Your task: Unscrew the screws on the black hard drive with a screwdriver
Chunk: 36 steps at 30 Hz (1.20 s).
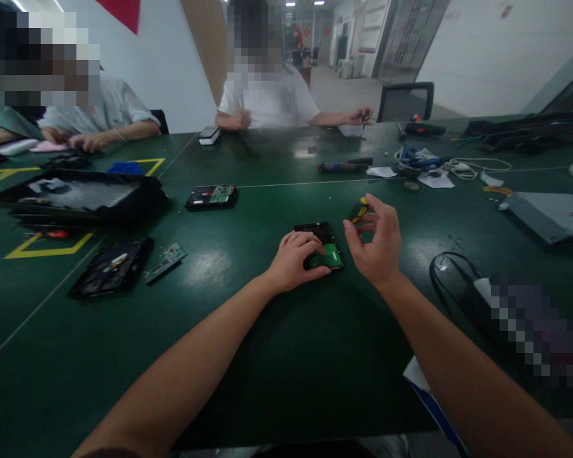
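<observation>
No text or label here is legible.

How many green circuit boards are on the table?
3: one under the left hand on the hard drive, one on the drive farther left, one loose board at left. Others may be hidden.

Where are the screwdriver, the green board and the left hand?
screwdriver (359, 209): head view, on its yellow-black handle.
green board (331, 257): head view, on its bare green face.
left hand (293, 259): head view, on its back.
</observation>
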### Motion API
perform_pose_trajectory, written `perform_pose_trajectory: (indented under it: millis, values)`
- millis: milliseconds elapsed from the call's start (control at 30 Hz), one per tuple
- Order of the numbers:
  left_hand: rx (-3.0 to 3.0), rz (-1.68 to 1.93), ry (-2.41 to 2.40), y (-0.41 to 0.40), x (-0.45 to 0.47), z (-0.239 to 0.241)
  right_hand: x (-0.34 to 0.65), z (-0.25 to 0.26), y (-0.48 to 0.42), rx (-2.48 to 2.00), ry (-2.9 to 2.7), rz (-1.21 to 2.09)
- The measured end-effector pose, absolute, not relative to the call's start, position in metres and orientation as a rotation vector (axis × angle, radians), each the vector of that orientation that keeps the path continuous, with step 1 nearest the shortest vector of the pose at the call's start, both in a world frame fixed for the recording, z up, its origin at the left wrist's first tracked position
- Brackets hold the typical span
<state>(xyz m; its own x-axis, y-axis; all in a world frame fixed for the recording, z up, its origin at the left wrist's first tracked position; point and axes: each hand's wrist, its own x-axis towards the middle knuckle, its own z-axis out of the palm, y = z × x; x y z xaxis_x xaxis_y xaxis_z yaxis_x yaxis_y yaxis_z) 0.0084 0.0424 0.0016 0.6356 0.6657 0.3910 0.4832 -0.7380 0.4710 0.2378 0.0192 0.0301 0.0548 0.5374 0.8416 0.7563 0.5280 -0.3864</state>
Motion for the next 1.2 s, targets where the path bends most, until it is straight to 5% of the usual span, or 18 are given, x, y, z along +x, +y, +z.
perform_pose_trajectory:
  millis: [1200]
  values:
    - [2.545, 0.802, 0.919, 0.043, 0.008, 0.0004, 0.2376, 0.0268, 0.0209, -1.095, -1.626, -0.23]
